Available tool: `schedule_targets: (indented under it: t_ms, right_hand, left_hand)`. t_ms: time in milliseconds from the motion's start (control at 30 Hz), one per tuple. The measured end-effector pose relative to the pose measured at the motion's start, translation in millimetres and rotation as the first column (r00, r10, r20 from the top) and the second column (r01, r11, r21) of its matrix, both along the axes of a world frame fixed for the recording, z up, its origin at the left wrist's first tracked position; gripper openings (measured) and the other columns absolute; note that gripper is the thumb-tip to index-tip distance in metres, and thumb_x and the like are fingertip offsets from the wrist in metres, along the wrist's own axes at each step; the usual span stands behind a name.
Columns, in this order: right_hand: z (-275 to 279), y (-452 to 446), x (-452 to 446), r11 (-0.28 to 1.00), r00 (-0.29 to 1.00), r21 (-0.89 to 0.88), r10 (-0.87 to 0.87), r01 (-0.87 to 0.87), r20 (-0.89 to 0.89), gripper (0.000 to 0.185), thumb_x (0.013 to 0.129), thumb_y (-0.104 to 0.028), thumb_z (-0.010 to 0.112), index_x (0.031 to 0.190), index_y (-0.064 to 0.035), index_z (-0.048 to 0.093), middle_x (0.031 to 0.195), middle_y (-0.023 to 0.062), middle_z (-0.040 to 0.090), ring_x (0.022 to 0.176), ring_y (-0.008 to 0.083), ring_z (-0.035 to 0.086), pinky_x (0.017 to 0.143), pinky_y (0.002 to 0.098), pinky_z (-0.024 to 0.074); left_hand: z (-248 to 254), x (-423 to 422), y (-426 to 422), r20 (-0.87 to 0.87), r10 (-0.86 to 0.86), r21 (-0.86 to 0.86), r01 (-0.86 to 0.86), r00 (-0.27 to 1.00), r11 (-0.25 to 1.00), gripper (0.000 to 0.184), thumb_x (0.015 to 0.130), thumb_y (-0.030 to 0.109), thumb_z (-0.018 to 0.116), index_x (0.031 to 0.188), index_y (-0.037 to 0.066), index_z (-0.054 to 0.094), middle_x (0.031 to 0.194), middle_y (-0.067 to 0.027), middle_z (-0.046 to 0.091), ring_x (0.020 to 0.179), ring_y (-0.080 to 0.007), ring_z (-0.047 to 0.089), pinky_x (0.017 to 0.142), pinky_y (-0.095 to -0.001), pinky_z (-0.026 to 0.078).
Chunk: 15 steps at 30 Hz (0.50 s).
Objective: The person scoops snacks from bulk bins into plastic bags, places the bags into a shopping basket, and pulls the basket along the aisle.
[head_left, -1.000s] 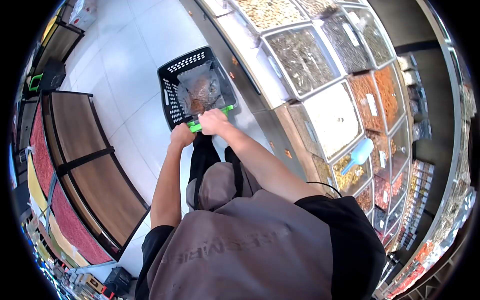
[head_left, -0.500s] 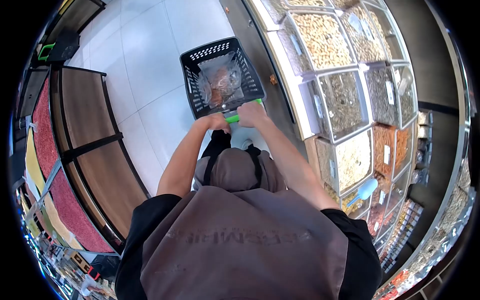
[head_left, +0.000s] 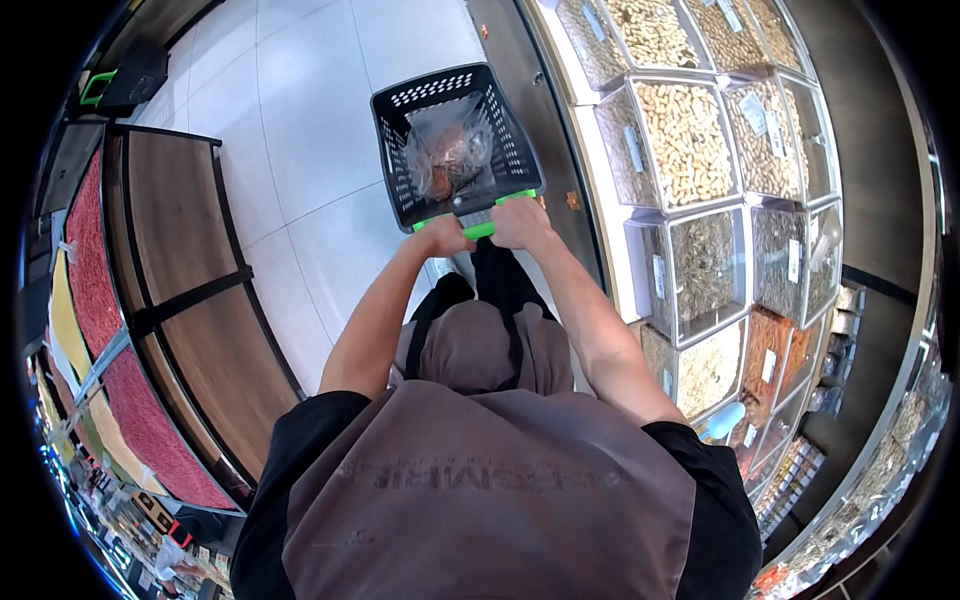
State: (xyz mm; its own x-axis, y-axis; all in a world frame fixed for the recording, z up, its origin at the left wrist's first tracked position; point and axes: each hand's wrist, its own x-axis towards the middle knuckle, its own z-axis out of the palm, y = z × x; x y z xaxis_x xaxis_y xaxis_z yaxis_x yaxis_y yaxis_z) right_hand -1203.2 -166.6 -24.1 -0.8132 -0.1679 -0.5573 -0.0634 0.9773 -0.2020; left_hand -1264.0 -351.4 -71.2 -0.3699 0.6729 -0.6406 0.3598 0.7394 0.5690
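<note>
A black perforated shopping basket [head_left: 392, 160] hangs or rolls in front of my legs; whether it touches the floor I cannot tell. Its bright green handle [head_left: 480, 231] runs along the near side. My left hand [head_left: 444, 236] is wrapped round the handle's left part, and my right hand [head_left: 520, 222] grips it further right. Inside the basket lie clear plastic bags [head_left: 450, 150], with something reddish-brown and something dark in them.
Clear bins of peanuts [head_left: 683, 140], sunflower seeds [head_left: 704, 270] and other dry goods line the right, one with a light-blue scoop [head_left: 724, 420]. Pale floor tiles [head_left: 300, 120] run ahead. On the left stands a brown wooden display unit [head_left: 175, 200] beside red grain [head_left: 95, 265].
The bins on the right have slid down the view, and more peanut bins show at the top. The basket sits slightly higher and further right in view. Both hands keep hold of its handle.
</note>
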Motion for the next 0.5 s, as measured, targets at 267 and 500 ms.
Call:
schedule_targets:
  t_ms: [267, 500]
  right_hand:
    - [-14, 14, -73, 0.993, 0.980, -0.121, -0.015, -0.009, -0.197, 0.023, 0.069, -0.026, 0.069, 0.078, -0.0061, 0.075, 0.080, 0.0178, 0.072, 0.079, 0.0343, 0.072, 0.074, 0.0446, 0.0575]
    - [-18, 31, -124, 0.986, 0.977, -0.168, -0.053, 0.018, -0.204, 0.026, 0.072, -0.026, 0.066, 0.086, -0.0055, 0.073, 0.086, 0.0182, 0.073, 0.083, 0.0352, 0.072, 0.078, 0.0471, 0.0571]
  left_hand:
    - [3, -76, 4, 0.002, 0.203, -0.065, -0.202, 0.979, 0.977, 0.049, 0.069, 0.038, 0.074, 0.097, -0.001, 0.074, 0.098, -0.0279, 0.070, 0.094, -0.0419, 0.068, 0.088, -0.0453, 0.054]
    - [5, -91, 18, -0.342, 0.396, 0.010, -0.418, 0.852, 0.908, 0.030, 0.081, 0.025, 0.068, 0.094, 0.000, 0.075, 0.093, -0.0278, 0.069, 0.090, -0.0431, 0.068, 0.084, -0.0487, 0.055]
